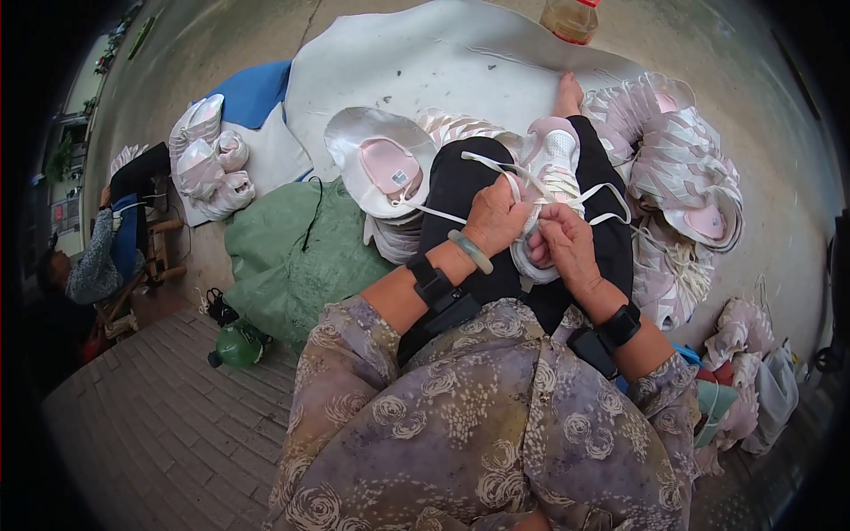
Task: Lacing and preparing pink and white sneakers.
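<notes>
A white sneaker [551,155] rests between my thighs, its toe pointing away from me. Loose ends of its white shoelace [607,196] spread out to both sides. My left hand [496,215] is closed at the left of the shoe's opening, pinching the lace. On the right, the fingers of my right hand [567,243] are pressed together on the lace, close to the left fingertips. Both hands partly hide the shoe's collar and the lace between them. Left of my knee, a stack of white shoe uppers has a pink-lined upper [390,165] on top.
More white and pink uppers [682,159] are piled on the right. A green sack [292,248] and a green bottle [239,343] lie left. Ahead is a pale sheet [425,57] with a jar [569,19] beyond. Another person [97,257] sits far left near more shoes [211,159].
</notes>
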A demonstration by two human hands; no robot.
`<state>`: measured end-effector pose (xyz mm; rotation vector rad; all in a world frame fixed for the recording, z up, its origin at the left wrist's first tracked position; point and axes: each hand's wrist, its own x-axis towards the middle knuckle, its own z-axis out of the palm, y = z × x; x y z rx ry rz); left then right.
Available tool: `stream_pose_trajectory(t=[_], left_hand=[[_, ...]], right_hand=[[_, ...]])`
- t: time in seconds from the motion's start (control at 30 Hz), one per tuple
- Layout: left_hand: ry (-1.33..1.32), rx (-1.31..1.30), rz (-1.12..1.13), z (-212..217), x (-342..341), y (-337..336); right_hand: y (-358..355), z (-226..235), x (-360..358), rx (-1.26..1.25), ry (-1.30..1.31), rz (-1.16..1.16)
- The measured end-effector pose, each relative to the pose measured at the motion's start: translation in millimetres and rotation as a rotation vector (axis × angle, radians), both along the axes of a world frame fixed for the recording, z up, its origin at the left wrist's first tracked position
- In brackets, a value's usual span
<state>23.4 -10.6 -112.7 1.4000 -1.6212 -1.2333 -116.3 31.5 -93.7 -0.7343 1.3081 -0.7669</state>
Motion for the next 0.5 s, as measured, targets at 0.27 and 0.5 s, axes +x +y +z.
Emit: stream_pose_trajectory(t=[0.27, 0.5], left_hand=[[-0.119, 0.044, -0.015, -2, 0, -3], [0.206, 0.414, 0.075, 9, -4, -4]], right_hand=[[-11, -6, 5, 0.075, -0.034, 0.047], [-11, -4, -1, -0.114, 0.368, 0.244]])
